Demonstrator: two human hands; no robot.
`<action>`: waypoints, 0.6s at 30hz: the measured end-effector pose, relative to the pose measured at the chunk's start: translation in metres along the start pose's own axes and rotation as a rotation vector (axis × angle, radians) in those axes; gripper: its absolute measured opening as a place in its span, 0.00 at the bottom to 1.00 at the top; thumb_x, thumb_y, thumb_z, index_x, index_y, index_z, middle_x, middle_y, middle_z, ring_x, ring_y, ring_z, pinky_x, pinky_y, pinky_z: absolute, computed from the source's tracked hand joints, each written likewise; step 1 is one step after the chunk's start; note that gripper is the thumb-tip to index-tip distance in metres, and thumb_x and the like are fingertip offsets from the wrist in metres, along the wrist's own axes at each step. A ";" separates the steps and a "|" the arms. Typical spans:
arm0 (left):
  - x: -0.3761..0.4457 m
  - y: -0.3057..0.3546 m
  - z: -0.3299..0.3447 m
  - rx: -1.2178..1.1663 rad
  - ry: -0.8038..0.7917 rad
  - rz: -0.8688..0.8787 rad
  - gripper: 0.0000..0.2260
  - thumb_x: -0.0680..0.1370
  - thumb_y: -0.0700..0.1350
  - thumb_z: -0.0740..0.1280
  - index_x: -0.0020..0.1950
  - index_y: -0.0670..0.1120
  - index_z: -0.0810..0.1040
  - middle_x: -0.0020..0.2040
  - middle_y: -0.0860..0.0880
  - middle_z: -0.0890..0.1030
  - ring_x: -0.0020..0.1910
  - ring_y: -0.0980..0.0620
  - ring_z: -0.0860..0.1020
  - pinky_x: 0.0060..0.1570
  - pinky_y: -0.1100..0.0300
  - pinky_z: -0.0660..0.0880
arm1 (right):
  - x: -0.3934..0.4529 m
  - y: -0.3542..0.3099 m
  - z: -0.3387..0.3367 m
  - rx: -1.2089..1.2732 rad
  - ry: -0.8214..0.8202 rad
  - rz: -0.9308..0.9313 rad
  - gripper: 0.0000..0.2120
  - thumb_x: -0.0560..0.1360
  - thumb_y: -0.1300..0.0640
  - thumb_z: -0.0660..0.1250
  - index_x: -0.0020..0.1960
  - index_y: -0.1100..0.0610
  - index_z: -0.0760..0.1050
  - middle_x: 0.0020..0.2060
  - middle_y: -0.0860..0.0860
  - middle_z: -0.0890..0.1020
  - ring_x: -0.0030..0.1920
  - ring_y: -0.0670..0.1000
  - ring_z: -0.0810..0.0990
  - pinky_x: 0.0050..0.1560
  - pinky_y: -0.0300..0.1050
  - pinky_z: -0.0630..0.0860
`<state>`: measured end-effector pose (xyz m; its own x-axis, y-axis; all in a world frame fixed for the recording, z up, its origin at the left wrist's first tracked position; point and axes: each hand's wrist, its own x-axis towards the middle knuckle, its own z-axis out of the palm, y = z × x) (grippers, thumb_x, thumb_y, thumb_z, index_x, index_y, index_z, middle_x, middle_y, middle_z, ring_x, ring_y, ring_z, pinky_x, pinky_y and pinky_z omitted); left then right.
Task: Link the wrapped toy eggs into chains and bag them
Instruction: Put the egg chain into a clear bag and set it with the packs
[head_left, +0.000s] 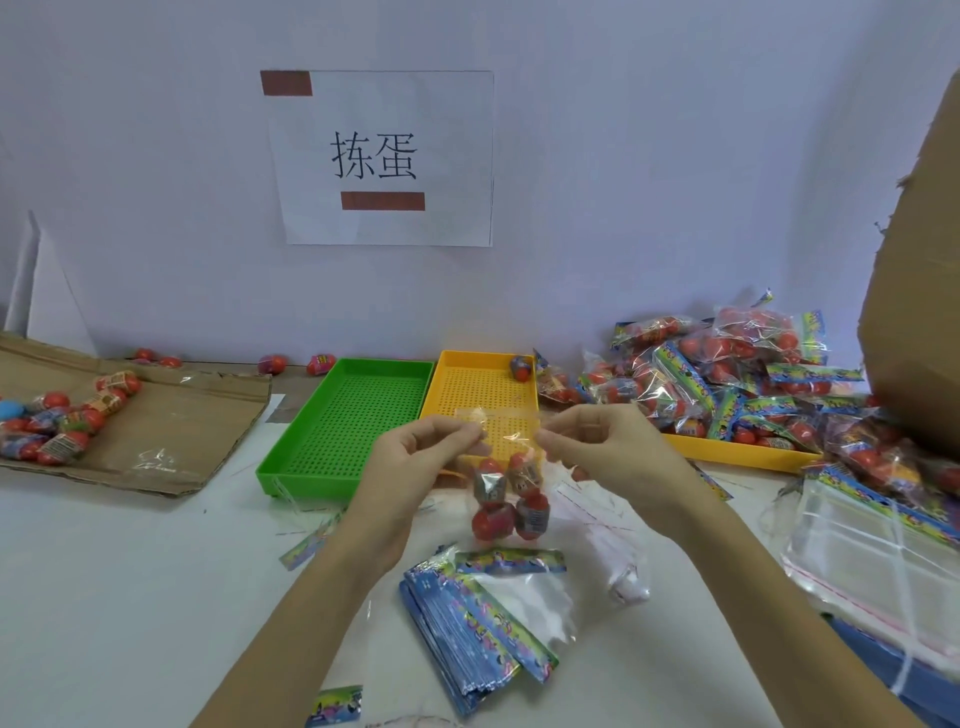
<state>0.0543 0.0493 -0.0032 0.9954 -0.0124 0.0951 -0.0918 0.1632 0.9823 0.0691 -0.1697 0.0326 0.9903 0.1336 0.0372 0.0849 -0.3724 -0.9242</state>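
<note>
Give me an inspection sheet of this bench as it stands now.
Surface: white table, partly covered by flattened cardboard.
Job's things: clear bag with wrapped eggs held up; filled bags piled right; loose eggs left; header cards stacked near.
Clutter: green tray, yellow tray with one egg, empty clear bags.
Grippers: left hand and right hand pinch the bag's top.
Cables: nothing seen.
Surroundings: wall sign, cardboard box right.
</note>
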 end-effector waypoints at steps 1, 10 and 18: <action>0.000 -0.003 0.001 0.026 0.004 -0.012 0.12 0.73 0.46 0.76 0.50 0.39 0.86 0.46 0.41 0.87 0.39 0.52 0.83 0.41 0.61 0.80 | 0.001 0.002 -0.001 -0.039 0.003 0.028 0.09 0.76 0.52 0.75 0.53 0.55 0.83 0.39 0.50 0.86 0.37 0.41 0.82 0.36 0.34 0.78; -0.003 -0.005 0.009 0.107 0.011 0.033 0.07 0.76 0.45 0.76 0.52 0.43 0.87 0.44 0.43 0.88 0.41 0.48 0.85 0.40 0.62 0.80 | -0.003 0.000 0.030 -0.488 0.246 -0.715 0.08 0.79 0.54 0.73 0.57 0.51 0.82 0.51 0.46 0.80 0.53 0.48 0.77 0.53 0.43 0.76; -0.003 -0.003 0.005 0.180 -0.039 0.116 0.09 0.82 0.37 0.69 0.51 0.46 0.89 0.42 0.41 0.87 0.41 0.46 0.84 0.44 0.60 0.81 | 0.001 0.012 0.042 -0.620 0.330 -0.818 0.09 0.76 0.57 0.76 0.55 0.57 0.86 0.47 0.52 0.83 0.50 0.54 0.79 0.50 0.48 0.80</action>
<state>0.0515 0.0439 -0.0052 0.9764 -0.0425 0.2119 -0.2126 -0.0133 0.9770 0.0670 -0.1355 0.0054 0.5806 0.3339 0.7426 0.6837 -0.6952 -0.2219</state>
